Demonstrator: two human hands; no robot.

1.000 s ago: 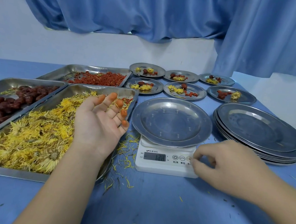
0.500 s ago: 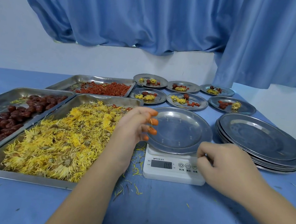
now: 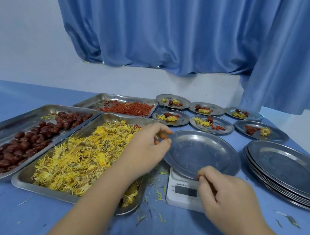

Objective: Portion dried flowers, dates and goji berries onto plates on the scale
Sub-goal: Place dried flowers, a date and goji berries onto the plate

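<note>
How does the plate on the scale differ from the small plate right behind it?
The large plate on the scale is empty; the small plate carries yellow flowers, a date and goji berries. The large plate looks wider and sits raised on the scale; the small plate lies on the table. Both are round, shiny metal.

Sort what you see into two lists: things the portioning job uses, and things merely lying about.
In use: flower tray, date tray, goji tray, scale, empty plate on it, spare plate stack, six filled plates.
Lying about: blue curtain, stray petals on the table.
</note>
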